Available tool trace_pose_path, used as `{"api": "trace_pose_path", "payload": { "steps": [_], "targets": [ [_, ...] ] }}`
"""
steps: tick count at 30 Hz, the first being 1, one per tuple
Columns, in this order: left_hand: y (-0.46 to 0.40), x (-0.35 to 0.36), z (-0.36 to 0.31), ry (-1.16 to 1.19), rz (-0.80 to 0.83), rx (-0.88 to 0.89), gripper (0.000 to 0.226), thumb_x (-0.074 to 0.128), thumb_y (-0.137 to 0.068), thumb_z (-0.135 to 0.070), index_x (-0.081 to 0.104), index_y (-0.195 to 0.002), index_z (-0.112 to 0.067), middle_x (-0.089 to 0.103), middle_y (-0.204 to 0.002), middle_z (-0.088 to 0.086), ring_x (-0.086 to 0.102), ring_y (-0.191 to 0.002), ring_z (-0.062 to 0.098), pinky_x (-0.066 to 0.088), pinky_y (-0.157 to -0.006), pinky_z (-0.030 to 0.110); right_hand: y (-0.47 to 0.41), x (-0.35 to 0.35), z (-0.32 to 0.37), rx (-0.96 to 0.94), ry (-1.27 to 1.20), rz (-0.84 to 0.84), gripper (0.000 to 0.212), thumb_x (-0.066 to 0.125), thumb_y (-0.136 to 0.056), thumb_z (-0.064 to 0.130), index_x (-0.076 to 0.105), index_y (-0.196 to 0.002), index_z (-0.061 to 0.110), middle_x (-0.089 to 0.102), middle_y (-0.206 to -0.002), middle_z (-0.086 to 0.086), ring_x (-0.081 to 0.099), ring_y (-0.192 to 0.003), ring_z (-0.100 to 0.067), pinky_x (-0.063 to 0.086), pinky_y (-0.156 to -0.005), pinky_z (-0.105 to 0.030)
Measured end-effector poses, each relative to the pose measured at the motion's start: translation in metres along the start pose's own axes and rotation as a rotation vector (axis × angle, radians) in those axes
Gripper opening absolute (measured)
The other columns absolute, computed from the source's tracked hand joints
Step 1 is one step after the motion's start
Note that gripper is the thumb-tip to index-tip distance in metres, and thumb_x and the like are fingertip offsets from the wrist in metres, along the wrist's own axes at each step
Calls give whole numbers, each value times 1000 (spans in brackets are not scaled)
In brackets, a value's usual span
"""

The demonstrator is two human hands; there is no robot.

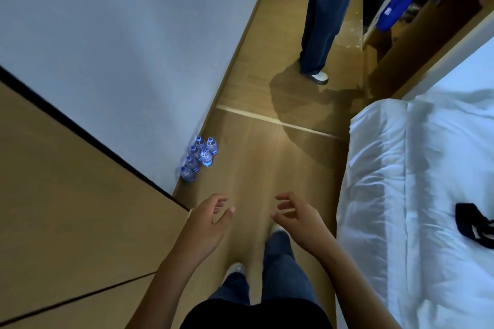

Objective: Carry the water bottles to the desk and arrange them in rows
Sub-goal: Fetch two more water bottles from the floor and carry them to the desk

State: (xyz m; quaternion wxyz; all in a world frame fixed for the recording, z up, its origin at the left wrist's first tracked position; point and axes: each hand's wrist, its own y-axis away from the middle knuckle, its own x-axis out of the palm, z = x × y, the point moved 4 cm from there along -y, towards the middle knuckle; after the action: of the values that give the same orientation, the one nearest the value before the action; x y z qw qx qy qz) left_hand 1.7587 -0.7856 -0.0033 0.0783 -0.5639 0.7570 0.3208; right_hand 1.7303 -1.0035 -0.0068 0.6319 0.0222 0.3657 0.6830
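Wood floor runs down a narrow passage between a pale wall on the left and a white bed on the right, seen from above by a camera on the person's head. Nearest, at the bottom edge, are the wearer's dark top, blue jeans and light shoes.

Both bare forearms reach forward over the floor. Left hand is released, palm turned inward, fingers loosely curved and holding nothing. Right hand mirrors it, also released, fingers loosely curved around empty air. The two hands are near each other, not touching.

To the left, a tan wood panel with a dark edge angles across the view.

Just beyond the hands, at the foot of the wall, six bottles stand upright on the floor in a tight cluster, with blue caps and blue labels. They sit well ahead of the left hand, untouched.

On the bed, at the right edge, lies a dark strap.

Farther off, a second person in dark blue jeans and a white shoe stands on the floor. Beside them, at top right, is a dark open cupboard with a blue bag hanging in it.
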Motion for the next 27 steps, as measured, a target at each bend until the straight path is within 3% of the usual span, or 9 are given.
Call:
{"api": "trace_pose_path", "payload": {
  "steps": [3,5,10,14,17,20,27],
  "targets": [
    [-45,3,-15,10,-21,-27,20,64,-93,-25,57,-112,-29,64,-114,-6,61,-107,9,46,-90,24,-48,-27,15,-4,18,29,38,65,-95,27,51,-131,24,58,-119,3,60,-105,-10,48,-80,-16],
    [-78,6,-31,34,-48,-44,22,65,-93,-21,58,-113,-26,65,-114,-3,62,-107,13,47,-95,29,-83,-47,27,-18,39,55,37,64,-95,27,51,-130,25,57,-118,5,59,-106,-10,46,-75,-14],
    [-157,7,-67,108,-180,-132,27,64,-93,-18,61,-120,-14,64,-111,-2,61,-106,14,40,-86,20,-175,-94,71,-89,162,150,38,65,-94,29,52,-130,26,57,-119,5,57,-104,-8,44,-74,-14],
    [-208,0,-94,184,-264,-200,30,62,-95,-19,60,-124,-12,62,-116,-1,59,-108,15,44,-96,28,-243,-113,108,-146,240,231,38,65,-93,30,53,-129,27,57,-114,8,57,-100,-7,44,-72,-14],
    [-234,-10,-102,223,-332,-239,30,62,-95,-18,60,-124,-10,62,-117,2,59,-108,16,44,-102,32,-285,-112,131,-172,287,305,39,65,-93,28,53,-130,23,57,-117,3,58,-102,-10,46,-74,-16],
    [-252,-23,-96,246,-386,-281,31,62,-95,-16,59,-124,-7,62,-118,5,59,-109,18,44,-100,29,-319,-101,149,-175,296,376,40,67,-92,25,55,-130,20,59,-119,-1,59,-102,-12,48,-88,-23],
    [-294,-61,-61,263,-424,-374,29,59,-97,-19,59,-124,-8,62,-120,3,58,-111,16,42,-94,22,-388,-52,183,-184,331,496,38,68,-92,26,56,-129,21,61,-115,2,60,-97,-9,47,-78,-18]
  ]
}}
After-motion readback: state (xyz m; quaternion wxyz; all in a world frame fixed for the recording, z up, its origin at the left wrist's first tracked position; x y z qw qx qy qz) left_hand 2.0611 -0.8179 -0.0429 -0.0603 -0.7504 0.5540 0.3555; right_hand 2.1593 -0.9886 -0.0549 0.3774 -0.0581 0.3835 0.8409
